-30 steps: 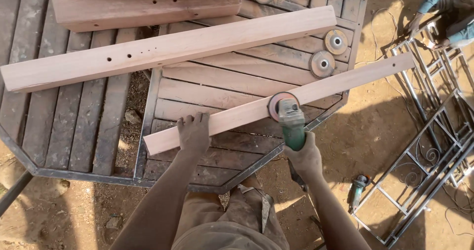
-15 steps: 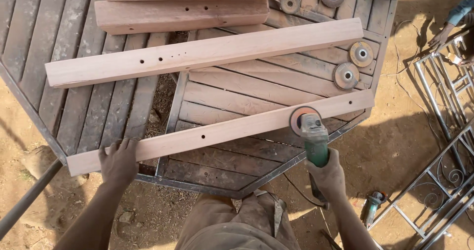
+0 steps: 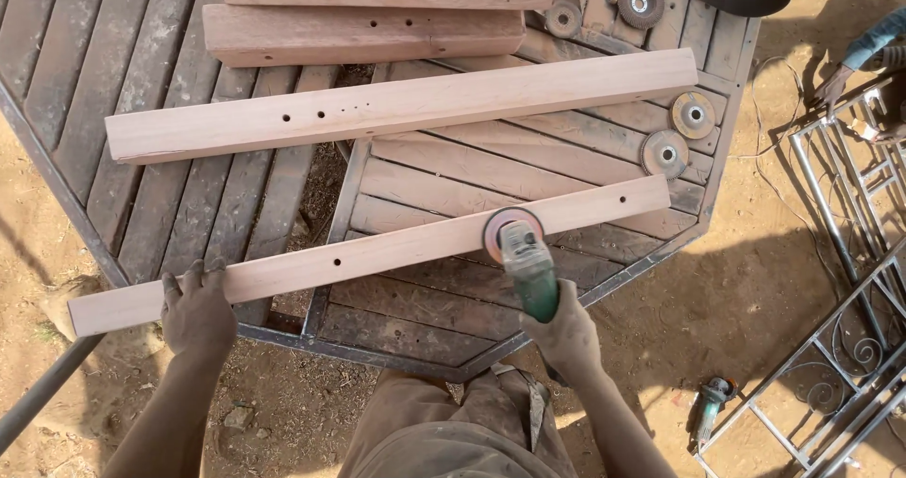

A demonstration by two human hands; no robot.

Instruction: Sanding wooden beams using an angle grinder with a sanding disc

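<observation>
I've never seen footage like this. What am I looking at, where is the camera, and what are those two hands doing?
There is no machine here. The camera sits on a person's head and looks down, so the two bare arms at the bottom are the wearer's own.

The left hand presses on one end of a long pale wooden beam, which lies across a dark slatted wooden table with a metal frame. The right hand grips a green angle grinder, whose round disc rests on the beam.

Farther back lie a second long pale beam with drilled holes, two shorter thick wooden blocks and several round sanding discs. On the sandy ground to the right are a metal grille frame and another small power tool. Someone else's hand shows at the upper right edge.
</observation>
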